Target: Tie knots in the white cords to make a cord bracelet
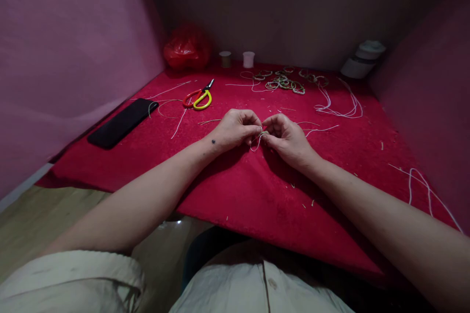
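Note:
My left hand (235, 129) and my right hand (285, 136) meet over the middle of a red cloth (235, 186). Both are closed in a pinch on a small knotted piece of white cord (259, 138) held between their fingertips. A short loop of the cord hangs down below the fingers. The piece itself is too small to make out in detail.
Red-and-yellow scissors (199, 98) lie beyond my left hand. A black phone (123, 122) rests at the left edge. Several beaded loops (284, 81) and loose white cords (340, 105) lie at the back. A red bag (187, 50), two small cups (237, 58) and a white roll (363, 58) stand by the wall.

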`<state>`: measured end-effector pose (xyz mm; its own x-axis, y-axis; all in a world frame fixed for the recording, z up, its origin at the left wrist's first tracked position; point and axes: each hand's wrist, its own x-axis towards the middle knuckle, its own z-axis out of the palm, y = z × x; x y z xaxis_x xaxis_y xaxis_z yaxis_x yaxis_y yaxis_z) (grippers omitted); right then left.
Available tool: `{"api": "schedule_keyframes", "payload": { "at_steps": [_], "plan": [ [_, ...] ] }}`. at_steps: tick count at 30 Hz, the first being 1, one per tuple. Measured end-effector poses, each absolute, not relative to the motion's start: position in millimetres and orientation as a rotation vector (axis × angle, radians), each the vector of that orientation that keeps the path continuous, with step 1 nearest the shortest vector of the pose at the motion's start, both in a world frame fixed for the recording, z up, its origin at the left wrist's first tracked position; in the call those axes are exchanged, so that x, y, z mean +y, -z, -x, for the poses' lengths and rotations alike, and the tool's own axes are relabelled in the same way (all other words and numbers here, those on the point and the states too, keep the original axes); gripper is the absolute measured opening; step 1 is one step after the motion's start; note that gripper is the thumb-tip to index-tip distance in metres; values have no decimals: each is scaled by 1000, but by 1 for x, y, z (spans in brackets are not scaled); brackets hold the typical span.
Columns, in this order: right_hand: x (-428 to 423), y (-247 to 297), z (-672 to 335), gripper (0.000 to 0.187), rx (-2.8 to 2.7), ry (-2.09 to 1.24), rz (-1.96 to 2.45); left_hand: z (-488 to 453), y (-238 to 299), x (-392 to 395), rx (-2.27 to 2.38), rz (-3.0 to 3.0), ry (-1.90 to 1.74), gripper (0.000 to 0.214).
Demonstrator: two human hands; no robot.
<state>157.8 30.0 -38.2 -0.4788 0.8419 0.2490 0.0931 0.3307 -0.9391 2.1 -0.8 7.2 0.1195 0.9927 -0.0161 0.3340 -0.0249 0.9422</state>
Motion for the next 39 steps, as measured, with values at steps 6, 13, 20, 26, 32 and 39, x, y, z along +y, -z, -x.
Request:
{"api": "schedule_keyframes", "payload": {
  "at_steps": [6,13,20,26,32,39],
  "plan": [
    [29,38,-157,22,-1813,-1218,834,-1,-5,0,1351,-1517,-931,13],
    [29,38,-156,23,-1825,-1217,843,-3,-6,-1,1343,-1525,-915,14],
    [28,34,-156,24,-1794,-1271,843,1,-6,0,1348,-1419,-1002,13],
    [28,34,-157,29,-1778,-1302,874,7,-1,6,1471,-1287,-968,18],
    [28,35,-157,24,-1804,-1258,837,13,-4,7,1681,-1422,-849,13],
    [27,35,-157,23,-1792,-1326,788,21,3,10,1891,-1771,-734,9]
  ]
}}
